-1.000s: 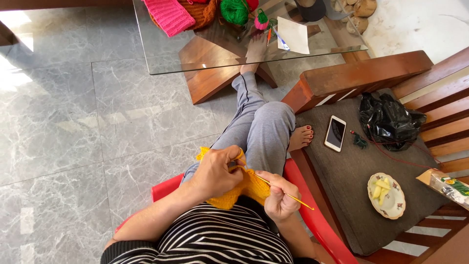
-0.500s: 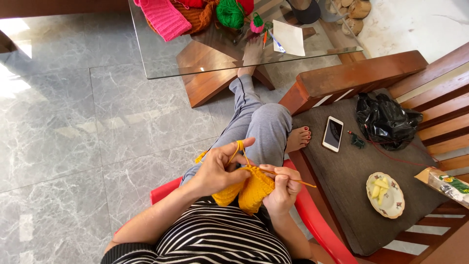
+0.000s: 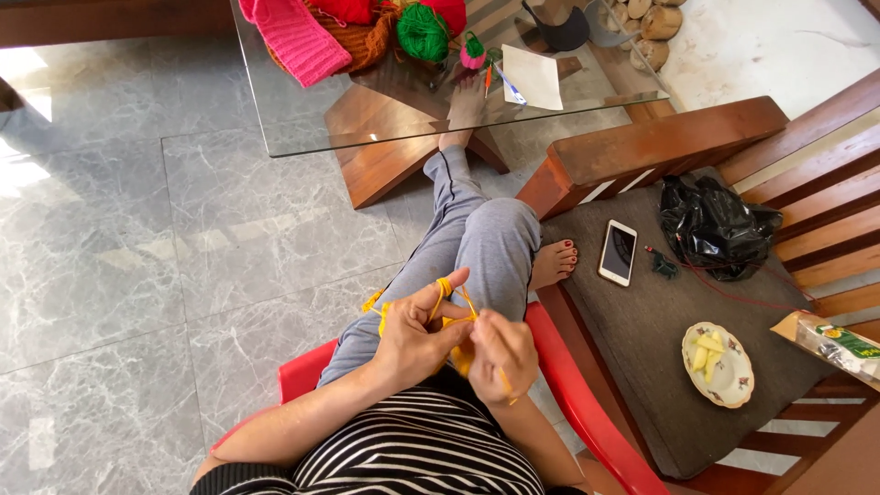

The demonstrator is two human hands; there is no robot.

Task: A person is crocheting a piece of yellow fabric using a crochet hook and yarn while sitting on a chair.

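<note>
I sit on a red plastic chair [image 3: 587, 403] with a piece of yellow knitting [image 3: 458, 353] in my lap. My left hand [image 3: 417, 335] grips the knitting, with yellow yarn [image 3: 444, 286] looped over its raised forefinger. My right hand [image 3: 502, 353] is closed around a thin yellow needle [image 3: 504, 380] and touches the left hand. The knitted piece is mostly hidden behind both hands. My grey-trousered leg [image 3: 467, 247] stretches out under the glass table.
A glass table [image 3: 302, 119] on a wooden base stands ahead, bearing pink knitting [image 3: 298, 37], green yarn [image 3: 423, 32] and a paper [image 3: 533, 78]. To my right a wooden bench cushion [image 3: 642, 367] bears a phone [image 3: 618, 253], black bag [image 3: 715, 225] and a plate of food [image 3: 717, 365].
Both hands have drawn together and closer to my body, covering most of the yellow knitting. The needle now points downward through my right hand instead of sticking out to the right.
</note>
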